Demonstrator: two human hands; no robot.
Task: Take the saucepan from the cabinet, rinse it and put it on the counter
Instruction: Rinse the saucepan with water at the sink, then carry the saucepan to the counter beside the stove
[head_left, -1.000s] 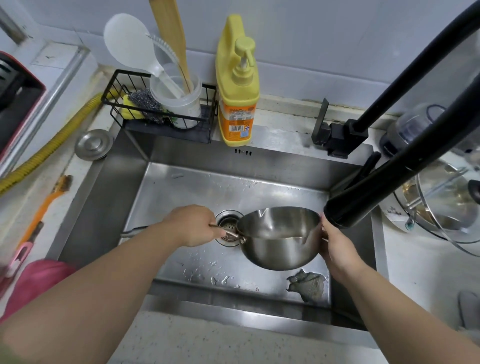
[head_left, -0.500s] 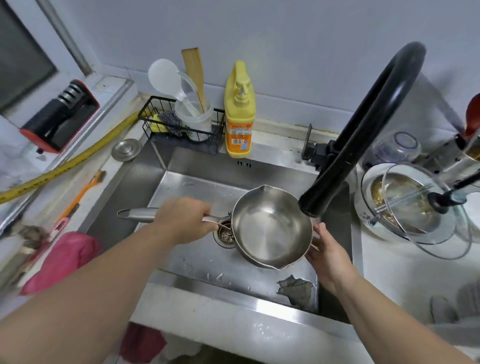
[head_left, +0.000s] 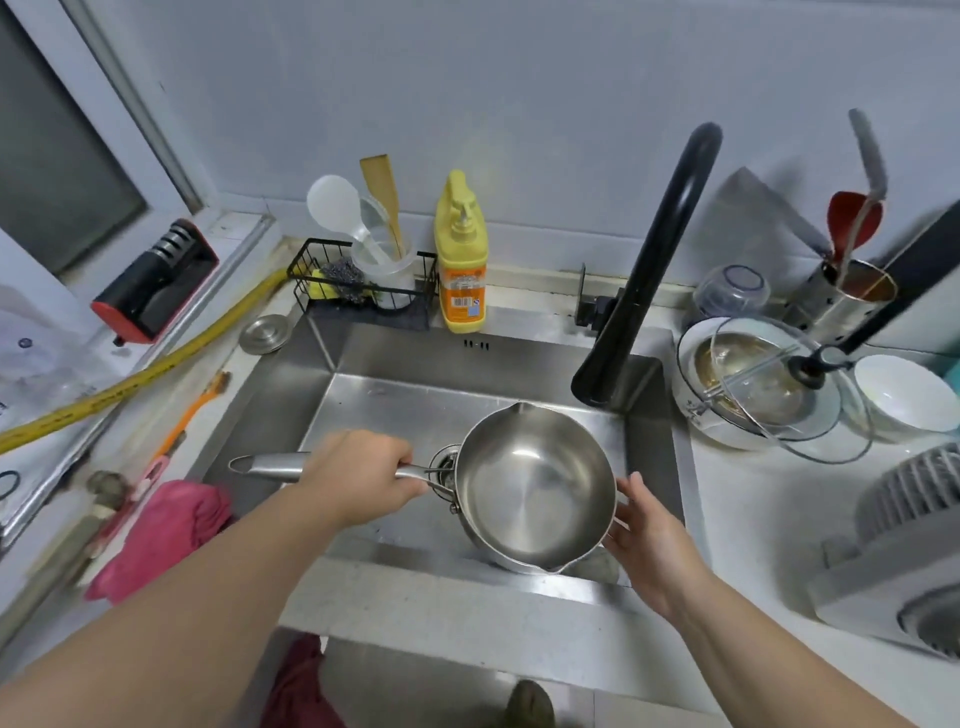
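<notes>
A shiny steel saucepan (head_left: 535, 483) with two pouring lips hangs over the steel sink (head_left: 426, 374), its mouth turned up toward me. My left hand (head_left: 358, 480) grips its long steel handle near the bowl, and the handle's far end sticks out to the left. With straight fingers, my right hand (head_left: 647, 530) rests against the pan's right wall. The black tap (head_left: 644, 280) ends just above and right of the pan. No water runs from it.
Behind the sink stand a yellow soap bottle (head_left: 461, 265) and a black wire rack (head_left: 358, 288) with utensils. A glass lid on a bowl (head_left: 758, 384), a white bowl (head_left: 904, 395) and a grey appliance (head_left: 904, 551) crowd the right counter. A pink cloth (head_left: 166, 530) lies left.
The pan has turned from sideways to mouth-up and sits slightly higher. My head has pulled back, so more of the counter and wall shows. Both hands stay on the pan.
</notes>
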